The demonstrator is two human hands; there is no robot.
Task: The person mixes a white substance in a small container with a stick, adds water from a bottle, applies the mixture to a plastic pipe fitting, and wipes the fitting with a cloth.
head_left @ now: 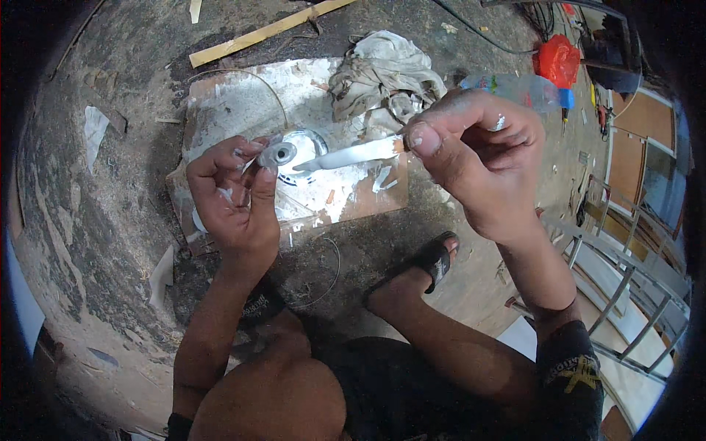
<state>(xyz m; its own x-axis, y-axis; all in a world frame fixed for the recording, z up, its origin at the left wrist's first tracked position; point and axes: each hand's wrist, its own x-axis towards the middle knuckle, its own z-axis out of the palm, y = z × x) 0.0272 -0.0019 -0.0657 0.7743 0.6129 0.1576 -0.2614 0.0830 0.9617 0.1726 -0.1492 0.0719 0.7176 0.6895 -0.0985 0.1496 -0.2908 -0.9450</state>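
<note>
My left hand (239, 187) pinches a small grey round part (281, 153) with a dark hole in its middle, between thumb and fingers. My right hand (485, 151) grips the brown end of a long white-coated stick (360, 153), whose grey tapered tip points left and seems to touch or nearly touch the round part. Whether the stick is a brush I cannot tell. Below them a shiny round lid or dish (312, 143) lies on a brown board (382, 198) smeared with white.
A crumpled off-white rag (382, 70) covers the board's far right corner. Beyond it lie a clear plastic bottle (518, 90) and a red plastic bag (559, 60). A wooden strip (265, 33) rests on the stained floor. Metal frames (625, 294) stand at the right.
</note>
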